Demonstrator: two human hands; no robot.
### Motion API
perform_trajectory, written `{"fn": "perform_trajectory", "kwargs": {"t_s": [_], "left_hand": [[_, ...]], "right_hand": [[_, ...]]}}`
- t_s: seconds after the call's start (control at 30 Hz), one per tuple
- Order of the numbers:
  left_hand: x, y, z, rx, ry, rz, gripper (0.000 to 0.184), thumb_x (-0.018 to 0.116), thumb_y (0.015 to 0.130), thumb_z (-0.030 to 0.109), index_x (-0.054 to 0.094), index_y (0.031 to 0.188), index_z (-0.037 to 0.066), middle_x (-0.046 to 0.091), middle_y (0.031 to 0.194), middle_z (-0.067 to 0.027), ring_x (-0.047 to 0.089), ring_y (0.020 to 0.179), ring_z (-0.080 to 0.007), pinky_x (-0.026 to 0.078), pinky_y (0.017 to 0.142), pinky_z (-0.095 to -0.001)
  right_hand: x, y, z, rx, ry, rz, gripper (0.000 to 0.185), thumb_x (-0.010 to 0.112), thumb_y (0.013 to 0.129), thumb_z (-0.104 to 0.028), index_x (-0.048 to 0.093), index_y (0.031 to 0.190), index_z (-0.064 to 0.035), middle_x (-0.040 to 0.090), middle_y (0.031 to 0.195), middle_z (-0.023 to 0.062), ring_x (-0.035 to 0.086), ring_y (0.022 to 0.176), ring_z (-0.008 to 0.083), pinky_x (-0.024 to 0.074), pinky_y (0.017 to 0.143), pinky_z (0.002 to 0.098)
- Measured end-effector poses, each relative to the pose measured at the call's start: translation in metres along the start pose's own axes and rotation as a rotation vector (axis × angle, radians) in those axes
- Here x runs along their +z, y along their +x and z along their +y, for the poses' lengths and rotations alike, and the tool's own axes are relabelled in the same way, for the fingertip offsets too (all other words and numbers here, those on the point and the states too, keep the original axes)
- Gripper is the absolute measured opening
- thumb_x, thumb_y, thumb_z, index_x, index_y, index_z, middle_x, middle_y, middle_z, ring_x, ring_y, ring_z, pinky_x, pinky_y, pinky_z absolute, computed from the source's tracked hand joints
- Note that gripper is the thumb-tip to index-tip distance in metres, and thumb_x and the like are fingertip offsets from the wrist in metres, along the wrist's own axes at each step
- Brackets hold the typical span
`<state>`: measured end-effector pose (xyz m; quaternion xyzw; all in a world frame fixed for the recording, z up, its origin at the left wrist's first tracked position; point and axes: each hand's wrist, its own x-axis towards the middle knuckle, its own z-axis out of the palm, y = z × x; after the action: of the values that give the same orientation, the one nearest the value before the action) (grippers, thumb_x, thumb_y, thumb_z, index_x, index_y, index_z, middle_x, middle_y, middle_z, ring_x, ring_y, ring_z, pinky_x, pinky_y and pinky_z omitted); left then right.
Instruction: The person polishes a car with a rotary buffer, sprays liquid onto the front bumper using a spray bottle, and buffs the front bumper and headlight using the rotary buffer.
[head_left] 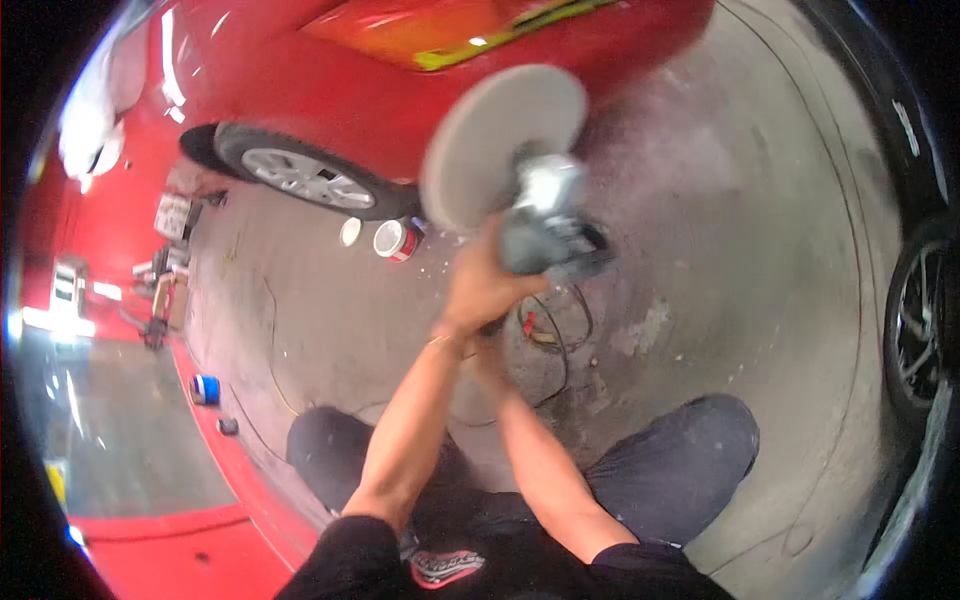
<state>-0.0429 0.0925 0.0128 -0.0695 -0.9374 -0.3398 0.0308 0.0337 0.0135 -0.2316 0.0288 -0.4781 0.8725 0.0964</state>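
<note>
A polisher (545,205) with a wide, pale round pad (500,140) is raised in front of me, tilted and blurred by motion. My left hand (480,280) is closed around its body, just behind the metal head. Lower down, my right hand (487,362) grips the rear end of the polisher; it is blurred and its fingers are partly hidden by my left wrist. The pad overlaps the red car's bumper (610,60) in the view, and I cannot tell whether they touch.
A white-and-red tub (395,241) and a pale lid (350,232) lie by the car's wheel (310,178). Coiled cable (565,345) is on the floor between my knees. A blue can (205,390) stands at left, and a dark car's wheel (918,320) is at right.
</note>
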Motion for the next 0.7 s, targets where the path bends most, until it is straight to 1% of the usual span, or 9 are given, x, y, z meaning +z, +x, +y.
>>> {"fn": "perform_trajectory", "kwargs": {"t_s": [0.07, 0.17, 0.33, 0.47, 0.5, 0.53, 0.57, 0.63, 0.7], "left_hand": [[-0.026, -0.032, -0.047, -0.093, -0.241, -0.004, 0.082, 0.093, 0.067, 0.010, 0.060, 0.141, -0.004, 0.078, 0.120, -0.0153, 0.074, 0.113, -0.0208, 0.058, 0.103, -0.0388], [-0.061, -0.057, -0.066, -0.173, -0.096, -0.021, 0.068, 0.099, 0.071, 0.008, 0.064, 0.128, -0.004, 0.077, 0.119, -0.0107, 0.071, 0.109, -0.0178, 0.058, 0.098, -0.0363], [-0.051, -0.065, -0.053, -0.150, -0.078, 0.107, 0.069, 0.099, 0.073, 0.011, 0.063, 0.130, -0.004, 0.077, 0.124, -0.0132, 0.073, 0.110, -0.0192, 0.059, 0.098, -0.0371], [-0.023, -0.042, -0.023, -0.051, -0.558, 0.069, 0.075, 0.093, 0.072, 0.002, 0.060, 0.138, -0.007, 0.075, 0.127, -0.0152, 0.072, 0.118, -0.0224, 0.056, 0.103, -0.0380], [-0.012, -0.025, -0.030, 0.079, -0.453, 0.071, 0.079, 0.093, 0.068, 0.007, 0.060, 0.139, -0.006, 0.073, 0.133, -0.0201, 0.071, 0.123, -0.0281, 0.055, 0.107, -0.0415], [0.005, 0.001, 0.011, 0.118, 0.005, 0.125, 0.086, 0.093, 0.065, 0.018, 0.060, 0.141, -0.005, 0.074, 0.130, -0.0257, 0.073, 0.121, -0.0360, 0.055, 0.106, -0.0456], [0.014, 0.020, 0.038, 0.026, 0.026, 0.038, 0.092, 0.095, 0.064, 0.034, 0.060, 0.140, -0.004, 0.074, 0.124, -0.0292, 0.073, 0.118, -0.0426, 0.056, 0.104, -0.0479], [0.049, 0.056, 0.067, 0.023, 0.092, -0.008, 0.090, 0.094, 0.063, 0.040, 0.062, 0.136, -0.002, 0.077, 0.115, -0.0283, 0.075, 0.110, -0.0454, 0.058, 0.097, -0.0511], [0.078, 0.085, 0.087, 0.067, 0.127, -0.018, 0.086, 0.094, 0.064, 0.044, 0.064, 0.131, 0.000, 0.076, 0.117, -0.0289, 0.074, 0.112, -0.0461, 0.057, 0.098, -0.0512]], "right_hand": [[0.048, -0.027, -0.039, 0.174, 0.164, 0.054, 0.048, 0.074, 0.097, -0.032, 0.056, 0.130, -0.0016, 0.062, 0.128, 0.0082, 0.062, 0.114, 0.0225, 0.0486, 0.101, 0.0418], [0.086, -0.047, -0.079, 0.351, 0.294, 0.073, 0.023, 0.082, 0.085, -0.018, 0.069, 0.097, -0.0026, 0.076, 0.086, 0.0036, 0.071, 0.079, 0.0165, 0.0571, 0.074, 0.0360], [0.054, -0.043, -0.070, 0.364, 0.293, -0.115, 0.022, 0.083, 0.087, -0.016, 0.070, 0.099, -0.0023, 0.075, 0.086, 0.0037, 0.070, 0.080, 0.0184, 0.0573, 0.075, 0.0378], [0.016, -0.010, -0.065, 0.164, 0.127, 0.012, 0.038, 0.085, 0.089, -0.016, 0.067, 0.119, -0.0012, 0.074, 0.110, 0.0076, 0.069, 0.099, 0.0207, 0.0554, 0.086, 0.0402], [0.007, -0.001, -0.059, 0.130, 0.066, 0.045, 0.044, 0.085, 0.089, -0.015, 0.065, 0.127, -0.0008, 0.073, 0.119, 0.0090, 0.069, 0.105, 0.0212, 0.0545, 0.090, 0.0407], [-0.010, 0.005, -0.061, 0.159, -0.024, 0.038, 0.048, 0.081, 0.093, -0.024, 0.063, 0.131, -0.0012, 0.072, 0.124, 0.0107, 0.067, 0.111, 0.0227, 0.0537, 0.093, 0.0423], [-0.032, 0.021, -0.066, 0.238, -0.122, 0.042, 0.053, 0.077, 0.096, -0.033, 0.061, 0.136, -0.0015, 0.070, 0.129, 0.0125, 0.065, 0.117, 0.0242, 0.0529, 0.097, 0.0440], [-0.071, 0.053, -0.079, 0.413, -0.251, 0.043, 0.065, 0.069, 0.103, -0.051, 0.057, 0.145, -0.0022, 0.066, 0.139, 0.0159, 0.062, 0.128, 0.0271, 0.0512, 0.104, 0.0473], [-0.113, 0.088, -0.091, 0.398, -0.232, 0.100, 0.058, 0.068, 0.104, -0.047, 0.061, 0.140, -0.0015, 0.071, 0.134, 0.0154, 0.067, 0.122, 0.0271, 0.0554, 0.096, 0.0478]]}}
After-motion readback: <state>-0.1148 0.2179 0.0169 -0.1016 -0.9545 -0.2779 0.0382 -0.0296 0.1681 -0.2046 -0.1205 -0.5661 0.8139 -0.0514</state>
